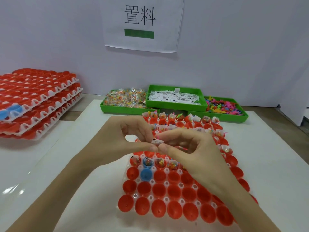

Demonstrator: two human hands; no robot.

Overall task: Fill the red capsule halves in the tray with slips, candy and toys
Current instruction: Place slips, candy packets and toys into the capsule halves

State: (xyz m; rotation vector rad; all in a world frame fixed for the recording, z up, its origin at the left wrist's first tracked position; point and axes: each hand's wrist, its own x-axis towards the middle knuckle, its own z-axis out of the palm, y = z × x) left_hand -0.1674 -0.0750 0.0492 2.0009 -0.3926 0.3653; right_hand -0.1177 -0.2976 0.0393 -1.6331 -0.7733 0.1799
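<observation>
We see the white tray [164, 199] of red capsule halves [175, 190] lying flat on the white mat [93, 164] in front of the person. Our view of its middle rows is blocked by both hands, so we cannot tell how those cups are filled. The far rows hold slips, candy and small toys; the near three rows stand empty and open upward. Two blue halves [146, 173] sit among the red at the left, the farther one filled.

Above the tray, the left hand [128, 141] and right hand [189, 151] meet fingertip to fingertip, both pinching one small white slip [156, 141]. A pink bit shows just beside the right forefinger; we cannot make out what it is.

Behind the tray three green bins stand side by side: candy packets [125, 98], a raised bin of slips [175, 97], and coloured toys [220, 106]. At far left a stack of trays [38, 101] is cut off by the edge. A paper sign [142, 22] hangs on the wall.
</observation>
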